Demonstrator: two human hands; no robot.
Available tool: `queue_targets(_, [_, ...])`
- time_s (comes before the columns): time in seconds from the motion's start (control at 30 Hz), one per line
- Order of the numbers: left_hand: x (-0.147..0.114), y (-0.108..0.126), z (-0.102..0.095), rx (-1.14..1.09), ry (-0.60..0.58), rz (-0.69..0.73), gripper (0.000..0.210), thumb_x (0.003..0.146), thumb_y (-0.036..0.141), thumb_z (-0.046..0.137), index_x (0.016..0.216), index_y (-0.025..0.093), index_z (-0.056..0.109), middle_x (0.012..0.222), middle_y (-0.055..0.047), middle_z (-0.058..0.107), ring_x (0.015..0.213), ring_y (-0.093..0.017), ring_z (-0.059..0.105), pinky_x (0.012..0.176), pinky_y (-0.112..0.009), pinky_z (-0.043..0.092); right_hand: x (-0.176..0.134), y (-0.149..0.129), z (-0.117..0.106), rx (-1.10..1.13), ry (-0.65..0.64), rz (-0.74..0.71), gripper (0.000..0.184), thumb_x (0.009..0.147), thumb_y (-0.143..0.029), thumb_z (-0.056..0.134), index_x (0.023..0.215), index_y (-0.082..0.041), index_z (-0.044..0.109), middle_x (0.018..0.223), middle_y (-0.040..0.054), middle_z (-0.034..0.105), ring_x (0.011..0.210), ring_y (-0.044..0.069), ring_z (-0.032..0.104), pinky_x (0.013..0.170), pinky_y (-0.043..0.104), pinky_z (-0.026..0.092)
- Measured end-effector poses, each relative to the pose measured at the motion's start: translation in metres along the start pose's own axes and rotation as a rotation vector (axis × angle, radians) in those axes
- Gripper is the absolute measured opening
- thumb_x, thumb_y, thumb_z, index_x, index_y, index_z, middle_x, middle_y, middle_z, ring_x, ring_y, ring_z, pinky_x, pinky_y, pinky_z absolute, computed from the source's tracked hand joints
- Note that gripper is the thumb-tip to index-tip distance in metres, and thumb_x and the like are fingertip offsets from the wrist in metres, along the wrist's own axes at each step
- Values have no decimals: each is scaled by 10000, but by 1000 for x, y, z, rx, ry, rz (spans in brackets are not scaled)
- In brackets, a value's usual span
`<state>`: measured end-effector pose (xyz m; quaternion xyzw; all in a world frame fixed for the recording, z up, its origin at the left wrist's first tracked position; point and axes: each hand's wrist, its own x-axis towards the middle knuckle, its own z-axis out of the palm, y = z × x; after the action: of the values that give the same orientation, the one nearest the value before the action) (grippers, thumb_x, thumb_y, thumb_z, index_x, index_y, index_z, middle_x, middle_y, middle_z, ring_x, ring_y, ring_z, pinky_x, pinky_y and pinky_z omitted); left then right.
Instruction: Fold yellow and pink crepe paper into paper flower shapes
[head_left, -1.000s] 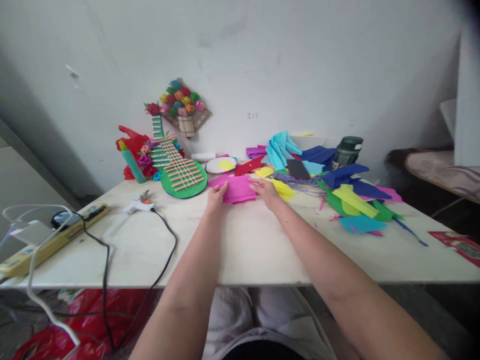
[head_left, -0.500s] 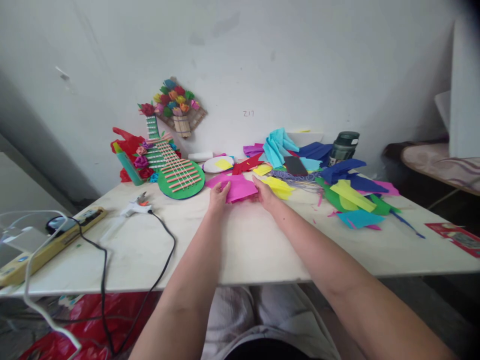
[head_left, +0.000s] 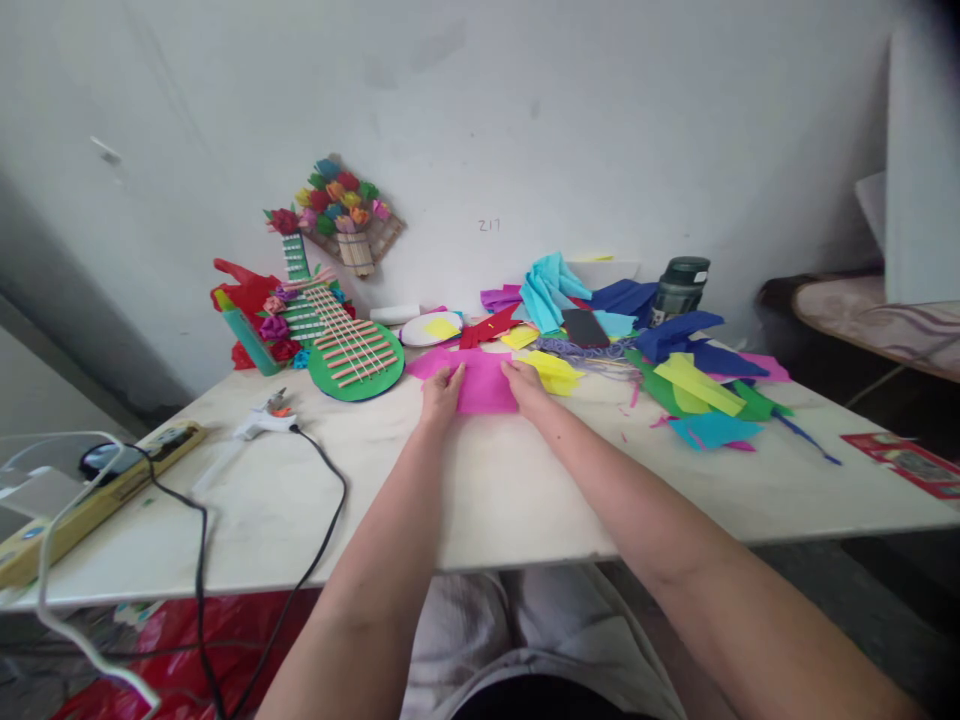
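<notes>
A sheet of pink crepe paper (head_left: 484,385) is stretched between my two hands just above the table. My left hand (head_left: 442,392) pinches its left side, thumb on top. At its right edge my right hand (head_left: 525,388) grips it the same way; the fingers underneath are hidden by the paper. Yellow crepe paper (head_left: 553,373) lies right beside my right hand. To the left of my left hand rests a green lute-shaped craft (head_left: 356,365) with stick frets, strings and paper flowers.
On the left lie a white glue gun (head_left: 268,415) with a black cord and a power strip (head_left: 105,500). A teal bottle (head_left: 250,338) leans nearby. Crepe scraps (head_left: 697,385), a phone (head_left: 586,328) and a dark green flask (head_left: 679,290) occupy the right and back.
The pink sheet has been turned flatter towards me, showing more of its face and a straighter near edge. Both hands keep hold of it; the whole view has shifted slightly.
</notes>
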<state>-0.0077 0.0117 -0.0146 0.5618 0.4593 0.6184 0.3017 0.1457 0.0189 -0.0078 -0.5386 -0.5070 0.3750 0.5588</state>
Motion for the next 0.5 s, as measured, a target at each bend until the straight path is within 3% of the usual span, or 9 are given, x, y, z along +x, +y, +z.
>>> queue_targets(0.17, [-2, 2, 2, -15, 27, 7, 356, 676, 413, 639, 506, 167, 446, 481, 53, 308, 467, -67, 273, 432, -213, 198, 2, -2, 0, -423, 132, -229, 304, 825, -352, 423, 579, -198, 514, 597, 18, 545, 665, 165, 493, 648, 270, 375])
queue_targets(0.4, [-8, 8, -1, -143, 49, -123, 431, 653, 482, 649, 506, 178, 381, 442, 67, 263, 429, -61, 253, 415, -209, 185, -5, -5, -1, -581, 117, -315, 311, 863, -361, 400, 641, -206, 552, 601, 21, 534, 633, 157, 452, 601, 254, 304])
queue_targets(0.5, [-6, 5, -1, -158, 59, -147, 383, 641, 463, 663, 525, 172, 444, 445, 60, 328, 439, -69, 315, 421, -203, 225, -7, -4, 1, -593, 92, -374, 313, 862, -374, 403, 648, -208, 558, 586, 8, 517, 599, 147, 424, 580, 247, 288])
